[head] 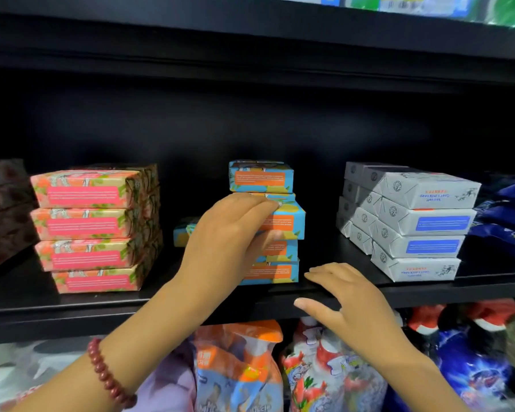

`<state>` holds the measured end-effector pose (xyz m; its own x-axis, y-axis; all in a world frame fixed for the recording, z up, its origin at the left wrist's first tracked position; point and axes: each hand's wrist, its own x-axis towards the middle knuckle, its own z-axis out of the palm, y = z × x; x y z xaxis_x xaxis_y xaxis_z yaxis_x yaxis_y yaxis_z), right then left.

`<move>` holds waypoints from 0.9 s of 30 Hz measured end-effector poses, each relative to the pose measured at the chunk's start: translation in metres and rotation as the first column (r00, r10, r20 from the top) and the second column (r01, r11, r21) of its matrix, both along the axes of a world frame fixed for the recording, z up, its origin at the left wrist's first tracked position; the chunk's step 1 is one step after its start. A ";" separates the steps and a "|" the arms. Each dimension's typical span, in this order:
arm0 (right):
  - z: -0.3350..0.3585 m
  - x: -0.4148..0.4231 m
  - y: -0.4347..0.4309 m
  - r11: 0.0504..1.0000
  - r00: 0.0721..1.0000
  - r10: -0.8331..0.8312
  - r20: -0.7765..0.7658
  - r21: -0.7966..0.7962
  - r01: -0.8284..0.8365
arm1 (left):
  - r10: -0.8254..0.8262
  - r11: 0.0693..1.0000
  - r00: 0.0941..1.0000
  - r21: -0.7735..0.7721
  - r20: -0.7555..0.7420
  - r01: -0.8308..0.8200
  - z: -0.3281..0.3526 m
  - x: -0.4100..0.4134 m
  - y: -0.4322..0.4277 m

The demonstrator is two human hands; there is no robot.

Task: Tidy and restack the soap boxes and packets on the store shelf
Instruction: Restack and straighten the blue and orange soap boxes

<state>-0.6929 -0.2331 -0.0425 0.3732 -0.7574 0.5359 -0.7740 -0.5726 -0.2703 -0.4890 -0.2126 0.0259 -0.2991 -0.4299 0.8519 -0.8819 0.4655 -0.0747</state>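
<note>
A stack of blue soap boxes with orange labels [275,272] stands mid-shelf. My left hand [229,233] grips one blue box [289,223] in that stack, fingers on top and thumb beneath; the box juts out to the right. Another blue box [260,176] sits higher behind it, and one more [182,233] lies low to the left, partly hidden by my hand. My right hand [344,295] rests open on the shelf's front edge [72,310], holding nothing. Pink floral soap boxes [89,230] are stacked at left; white soap boxes [414,224] at right.
Dark brown packets [3,209] fill the far left, dark blue packets [506,221] the far right. Below the shelf hang refill pouches and bottles [241,367]. A shelf board [250,40] runs overhead. A red bead bracelet [107,376] circles my left wrist.
</note>
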 end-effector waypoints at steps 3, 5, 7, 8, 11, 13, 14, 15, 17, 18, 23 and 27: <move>0.000 0.001 0.001 1.000 1.000 0.002 0.010 -0.009 -0.002 | 0.022 0.999 0.999 0.049 -0.040 -0.020 0.001 -0.003 -0.002; 0.000 0.001 0.002 1.000 1.000 -0.005 0.005 -0.015 0.005 | 0.020 0.996 0.997 0.093 -0.078 -0.013 0.003 -0.003 -0.004; 0.001 0.001 0.002 1.000 1.000 -0.009 0.008 -0.019 0.009 | 0.007 0.992 0.991 0.129 -0.131 0.010 0.005 -0.003 -0.007; 0.001 0.002 0.002 1.000 1.000 -0.009 0.011 -0.020 0.009 | 0.001 0.990 0.989 0.139 -0.151 0.020 0.005 -0.003 -0.008; 0.001 0.002 0.005 1.000 1.000 -0.013 -0.005 -0.018 0.013 | -0.033 0.989 0.981 0.135 -0.193 0.060 0.006 -0.002 -0.008; 0.001 0.003 0.007 1.000 1.000 -0.015 -0.013 -0.012 0.015 | -0.082 0.989 0.958 0.094 -0.276 0.112 0.004 0.004 -0.004; 0.001 0.003 0.008 1.000 1.000 -0.014 -0.010 -0.015 0.014 | -0.102 0.990 0.939 0.056 -0.329 0.127 0.001 0.010 -0.003; 0.001 0.004 0.009 1.000 1.000 -0.013 -0.005 -0.020 0.013 | -0.106 0.992 0.921 0.026 -0.376 0.125 -0.002 0.018 -0.002; 0.001 0.007 0.011 0.999 1.000 -0.009 -0.003 -0.036 0.009 | -0.041 0.996 0.901 0.051 -0.431 0.070 -0.011 0.036 -0.003; 0.001 0.008 0.012 0.999 1.000 -0.010 -0.004 -0.046 0.010 | 0.032 0.994 0.907 0.111 -0.420 0.016 -0.015 0.044 -0.006; 0.003 0.011 0.011 0.997 0.999 -0.037 0.011 -0.067 0.037 | 0.268 0.894 0.949 0.411 -0.166 -0.181 -0.031 0.063 -0.023; 0.001 0.011 0.012 0.998 0.999 -0.029 0.042 -0.057 0.032 | 0.316 0.779 0.948 0.580 -0.037 -0.237 -0.028 0.065 -0.035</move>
<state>-0.6820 -0.2210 -0.0416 0.3270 -0.7354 0.5935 -0.7803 -0.5644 -0.2695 -0.4242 -0.2477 -0.0024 -0.0011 -0.8905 0.4550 -0.9622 0.1249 0.2422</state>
